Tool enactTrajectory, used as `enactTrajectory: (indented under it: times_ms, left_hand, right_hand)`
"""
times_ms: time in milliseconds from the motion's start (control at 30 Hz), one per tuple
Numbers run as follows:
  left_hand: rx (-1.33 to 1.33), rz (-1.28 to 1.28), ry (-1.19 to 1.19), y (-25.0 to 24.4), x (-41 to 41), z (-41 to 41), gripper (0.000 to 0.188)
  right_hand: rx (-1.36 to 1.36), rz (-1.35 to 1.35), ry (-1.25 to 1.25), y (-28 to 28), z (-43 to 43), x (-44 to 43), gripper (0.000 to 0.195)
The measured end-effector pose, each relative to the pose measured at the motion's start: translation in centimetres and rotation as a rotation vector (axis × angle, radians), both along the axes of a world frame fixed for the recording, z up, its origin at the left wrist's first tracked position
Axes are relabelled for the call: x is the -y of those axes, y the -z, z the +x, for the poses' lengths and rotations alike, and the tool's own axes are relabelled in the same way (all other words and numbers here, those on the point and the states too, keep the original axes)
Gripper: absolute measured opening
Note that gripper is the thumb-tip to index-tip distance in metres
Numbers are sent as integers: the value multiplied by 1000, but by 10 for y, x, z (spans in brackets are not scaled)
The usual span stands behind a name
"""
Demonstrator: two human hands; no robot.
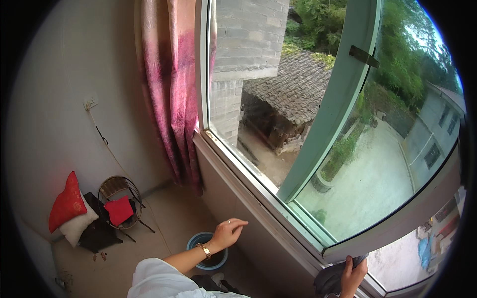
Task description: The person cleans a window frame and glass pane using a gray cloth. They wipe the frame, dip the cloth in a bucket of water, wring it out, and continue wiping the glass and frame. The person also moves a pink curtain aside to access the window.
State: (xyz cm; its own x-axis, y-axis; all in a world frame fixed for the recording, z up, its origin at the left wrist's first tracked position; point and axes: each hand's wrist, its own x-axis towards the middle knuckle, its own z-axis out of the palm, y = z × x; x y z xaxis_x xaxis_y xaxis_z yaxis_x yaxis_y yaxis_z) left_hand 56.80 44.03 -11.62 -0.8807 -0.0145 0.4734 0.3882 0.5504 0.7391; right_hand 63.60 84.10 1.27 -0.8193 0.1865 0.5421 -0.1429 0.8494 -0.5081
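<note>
My left hand [228,235] hangs in mid-air beside the wall under the sill, with a ring on a finger and a gold-coloured bracelet or watch [204,251] at the wrist. It holds nothing, its fingers loosely extended. Below that forearm, a blue plastic bucket [225,257] stands on the floor, partly covered by the arm. At lower right, my right hand [354,277] grips a dark grey cloth [329,279] at the bottom corner of the sliding window sash [357,250]. The metal window track [257,178] runs diagonally between the two hands.
A pink curtain [182,93] hangs left of the window. A round-backed chair [115,186] bears a red cloth [119,211]. Beside it lie a red cushion [67,208] and a pale cushion [80,221]. A cord [115,158] drops from a wall socket [90,102].
</note>
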Motion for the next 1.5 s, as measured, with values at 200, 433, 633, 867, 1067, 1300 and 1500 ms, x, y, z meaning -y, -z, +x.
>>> enactTrajectory:
  times_ms: [200, 433, 633, 867, 1067, 1300, 1500]
  left_hand:
    - [-107, 180, -408, 23, 120, -133, 14]
    - [-114, -80, -641, -15, 254, -247, 25]
    - [229, -294, -660, -40, 301, -319, 44]
    - [324, -350, -627, 1, 339, -348, 60]
    - [-145, -51, -1094, 27, 406, -280, 34]
    - [-91, 56, -1593, 42, 492, -83, 21]
    - [-21, 46, -1743, 44, 480, 46, 18]
  right_hand:
    - [79, -65, 212, 22, 8, 0, 45]
    - [181, -162, 256, 37, 2, -1, 47]
    - [242, -185, 367, 33, 6, 7, 46]
    - [362, -246, 423, 39, 1, 0, 61]
    - [359, -61, 415, 58, 14, -30, 53]
    - [507, 278, 252, 12, 6, -27, 40]
    - [184, 194, -138, 27, -6, -58, 24]
